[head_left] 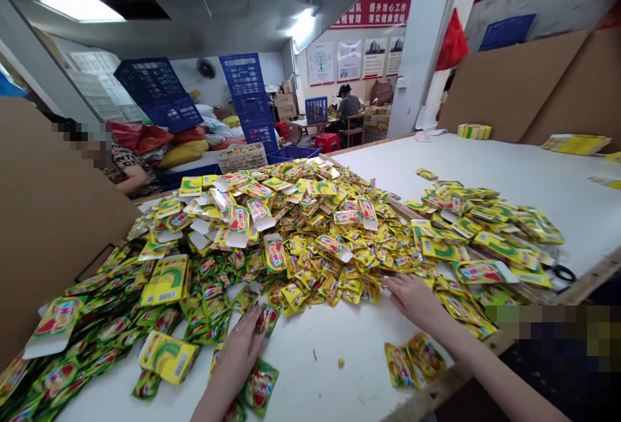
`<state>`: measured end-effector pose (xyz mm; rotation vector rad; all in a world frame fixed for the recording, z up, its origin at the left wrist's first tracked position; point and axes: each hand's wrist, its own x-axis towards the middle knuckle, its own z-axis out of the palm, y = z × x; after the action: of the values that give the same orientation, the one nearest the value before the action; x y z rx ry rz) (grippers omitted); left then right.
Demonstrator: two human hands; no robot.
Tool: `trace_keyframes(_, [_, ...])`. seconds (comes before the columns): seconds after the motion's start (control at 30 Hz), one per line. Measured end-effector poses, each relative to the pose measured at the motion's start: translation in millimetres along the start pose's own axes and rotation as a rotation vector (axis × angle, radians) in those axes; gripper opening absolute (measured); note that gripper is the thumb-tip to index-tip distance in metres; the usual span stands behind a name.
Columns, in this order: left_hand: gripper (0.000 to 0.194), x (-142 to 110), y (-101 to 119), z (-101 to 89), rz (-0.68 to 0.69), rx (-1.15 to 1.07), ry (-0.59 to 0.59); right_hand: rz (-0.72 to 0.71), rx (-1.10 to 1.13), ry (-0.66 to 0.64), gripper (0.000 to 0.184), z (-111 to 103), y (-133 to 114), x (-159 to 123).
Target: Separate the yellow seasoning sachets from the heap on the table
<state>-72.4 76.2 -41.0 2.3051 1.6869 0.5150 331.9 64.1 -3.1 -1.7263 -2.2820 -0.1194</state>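
Observation:
My left hand (239, 346) lies palm down with its fingers stretched over green candy sachets (206, 312) at the near edge of a large pile. One green sachet (261, 386) rests beside my wrist. My right hand (412, 299) reaches to the front of the yellow sachets (308, 279), fingers extended and fingertips at the packets. Whether it touches one I cannot tell. Flat yellow cartons (165, 279) with white flaps are scattered over the heap. Two yellow sachets (414, 360) lie on the white table (334, 357) below my right forearm.
A wooden strip (402, 208) divides the table; beyond it lies another heap of yellow cartons (466, 221). Black-handled scissors (563, 273) sit at the right. Cardboard panels (53, 215) stand left. A person (133, 169) is at the far left, another (347, 111) sits behind.

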Motion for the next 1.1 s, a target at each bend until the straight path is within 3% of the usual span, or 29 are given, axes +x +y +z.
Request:
trace_keyframes(0.07, [0.051, -4, 3, 2.3, 0.017, -0.076, -0.002, 0.028, 0.053, 0.028, 0.032, -7, -2, -1])
trace_keyframes(0.17, [0.044, -5, 5, 4.7, -0.067, -0.191, 0.022, 0.059, 0.141, 0.069, 0.035, -14, -17, -3])
trace_keyframes(0.37, [0.036, -1, 22, -3.2, -0.220, -0.285, 0.089, 0.075, 0.548, 0.300, 0.032, -18, -75, -5])
trace_keyframes(0.47, [0.042, -9, 58, -0.7, -0.265, -0.518, 0.124, -0.110, 0.380, 0.395, 0.035, -16, -114, -4])
trace_keyframes(0.57, [0.047, -21, 99, 10.9, -0.319, -1.047, 0.139, -0.345, 0.165, 0.378, 0.035, -14, -151, -1])
trace_keyframes(0.63, [0.047, -27, 116, 20.0, -0.433, -1.293, 0.160, -0.407, 0.125, 0.356, 0.039, -13, -168, 1])
trace_keyframes(0.77, [0.052, -28, 120, 28.0, -0.522, -1.617, 0.085, -0.520, 0.135, 0.387, 0.039, -12, -178, 1])
trace_keyframes(0.87, [0.042, -22, 119, 24.1, -0.553, -1.617, 0.083, -0.604, 0.183, 0.379, 0.036, -9, -172, -5])
trace_keyframes(0.97, [0.039, -15, 123, 17.4, -0.499, -1.465, 0.067, -0.461, 0.404, 0.283, 0.042, -10, -160, -13])
trace_keyframes(1.07, [0.031, -12, 132, 10.6, -0.232, -1.126, 0.065, -0.066, 0.725, 0.232, 0.069, -17, -142, -15])
trace_keyframes(1.1, [0.028, -10, 136, 8.2, -0.109, -0.994, 0.070, 0.047, 0.851, 0.171, 0.071, -20, -134, -14])
